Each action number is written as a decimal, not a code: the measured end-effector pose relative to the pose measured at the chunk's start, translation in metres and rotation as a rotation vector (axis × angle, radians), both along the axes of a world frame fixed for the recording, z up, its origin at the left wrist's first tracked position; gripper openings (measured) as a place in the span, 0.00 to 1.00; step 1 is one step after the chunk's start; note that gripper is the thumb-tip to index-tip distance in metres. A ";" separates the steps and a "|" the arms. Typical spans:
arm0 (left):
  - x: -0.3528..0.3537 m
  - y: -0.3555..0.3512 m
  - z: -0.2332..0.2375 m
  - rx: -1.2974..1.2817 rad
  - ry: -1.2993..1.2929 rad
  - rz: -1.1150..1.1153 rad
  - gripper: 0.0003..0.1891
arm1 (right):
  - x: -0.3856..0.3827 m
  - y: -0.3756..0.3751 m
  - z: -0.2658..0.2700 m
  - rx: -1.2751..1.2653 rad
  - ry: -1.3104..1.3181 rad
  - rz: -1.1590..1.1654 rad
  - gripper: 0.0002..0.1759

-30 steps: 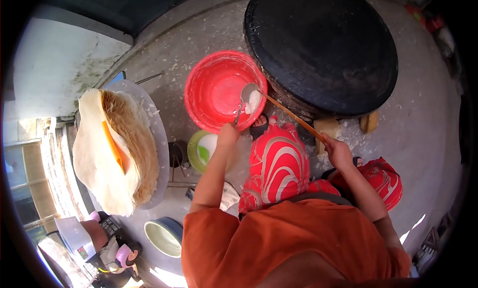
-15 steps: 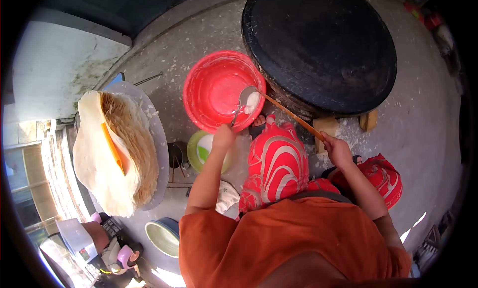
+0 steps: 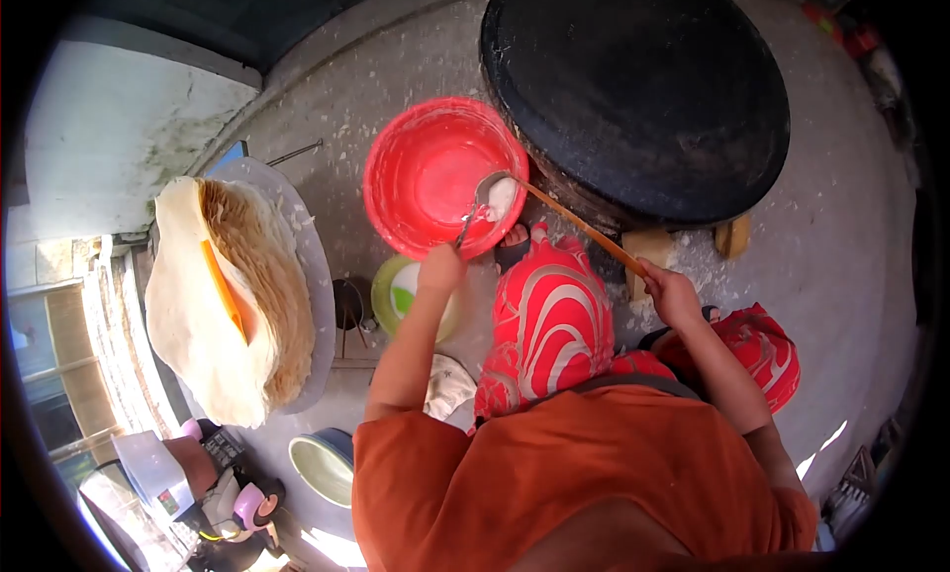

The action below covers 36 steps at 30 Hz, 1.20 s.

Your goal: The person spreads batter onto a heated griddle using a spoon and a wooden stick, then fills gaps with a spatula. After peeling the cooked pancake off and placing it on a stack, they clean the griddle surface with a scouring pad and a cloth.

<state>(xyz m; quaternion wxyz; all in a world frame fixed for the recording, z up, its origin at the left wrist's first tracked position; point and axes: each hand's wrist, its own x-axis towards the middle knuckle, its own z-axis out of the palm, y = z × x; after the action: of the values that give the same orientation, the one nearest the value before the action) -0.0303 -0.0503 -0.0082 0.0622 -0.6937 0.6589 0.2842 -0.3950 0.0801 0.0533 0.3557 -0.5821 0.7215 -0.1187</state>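
My left hand (image 3: pixel 442 267) is closed round a thin metal utensil (image 3: pixel 467 223) at the near rim of a red basin (image 3: pixel 411 166). My right hand (image 3: pixel 670 293) grips the wooden handle of a ladle (image 3: pixel 584 228), whose metal bowl lies over the basin's right side. The tip of the utensil and the ladle bowl are close together; whether they touch is hard to tell. A lump of white dough or batter (image 3: pixel 502 198) sits beside them against the basin wall.
A large black round griddle (image 3: pixel 638 97) stands on blocks at the upper right. Stacked thin flatbreads (image 3: pixel 233 305) with an orange scraper (image 3: pixel 224 290) lie on a round board at left. A green bowl (image 3: pixel 384 297) and a pale basin (image 3: pixel 322 468) are on the floor.
My left hand has moved very slightly along the near rim. The ladle and my right hand are almost where they were.
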 end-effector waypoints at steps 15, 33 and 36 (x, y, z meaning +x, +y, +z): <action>0.008 -0.004 -0.027 0.998 1.210 1.171 0.15 | 0.002 -0.005 0.000 0.018 0.006 -0.050 0.19; -0.034 -0.012 -0.032 -0.061 0.107 0.203 0.15 | -0.001 -0.002 -0.006 0.014 -0.026 -0.074 0.18; -0.031 -0.005 -0.040 -0.065 0.093 0.177 0.15 | -0.002 -0.003 -0.005 0.015 0.020 -0.048 0.18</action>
<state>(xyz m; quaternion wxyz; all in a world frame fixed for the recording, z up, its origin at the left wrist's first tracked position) -0.0615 -0.0549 -0.0479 -0.0163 -0.7369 0.6061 0.2990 -0.3971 0.0775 0.0479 0.3500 -0.5629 0.7398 -0.1160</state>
